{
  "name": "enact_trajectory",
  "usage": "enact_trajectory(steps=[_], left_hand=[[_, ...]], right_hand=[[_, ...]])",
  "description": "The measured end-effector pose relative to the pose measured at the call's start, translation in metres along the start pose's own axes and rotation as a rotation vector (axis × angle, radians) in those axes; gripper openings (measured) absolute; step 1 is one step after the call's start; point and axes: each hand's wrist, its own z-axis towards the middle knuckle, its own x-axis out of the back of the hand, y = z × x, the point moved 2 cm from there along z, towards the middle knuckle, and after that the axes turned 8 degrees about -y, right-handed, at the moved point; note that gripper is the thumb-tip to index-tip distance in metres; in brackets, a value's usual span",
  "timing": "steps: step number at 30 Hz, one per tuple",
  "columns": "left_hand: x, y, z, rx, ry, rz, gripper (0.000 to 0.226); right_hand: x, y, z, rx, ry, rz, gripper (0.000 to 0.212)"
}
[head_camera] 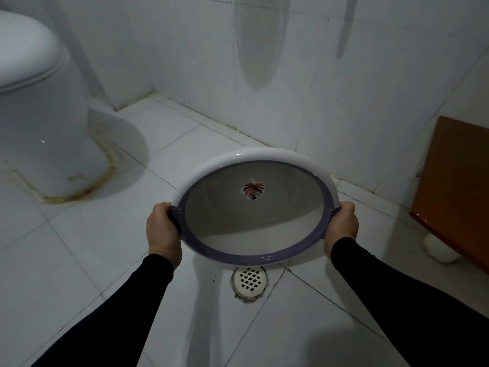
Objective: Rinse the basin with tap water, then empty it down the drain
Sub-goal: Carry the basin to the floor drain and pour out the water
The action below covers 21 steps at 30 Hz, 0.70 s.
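A round white basin (264,157) with a purple rim and a red leaf print on its bottom is held in the air, tilted toward me so its inside faces me. My left hand (162,229) grips its left purple handle and my right hand (341,226) grips its right handle. Just below the basin's near edge, a round white floor drain (249,282) with a grid cover sits in the tiled floor. No water is visible in the basin.
A white toilet (39,107) stands at the left, with stained sealant around its base. A brown wooden stool (455,186) with a white foot stands at the right by the wall. White tiled walls close the far side and corner.
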Motion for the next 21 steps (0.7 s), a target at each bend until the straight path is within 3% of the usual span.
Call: enact_trajectory(steps=[21], left_hand=[[0.0041, -0.0083, 0.0051, 0.040, -0.013, -0.033, 0.026]], right_hand=[[0.0001, 0.0018, -0.0032, -0.035, 0.017, 0.101, 0.031]])
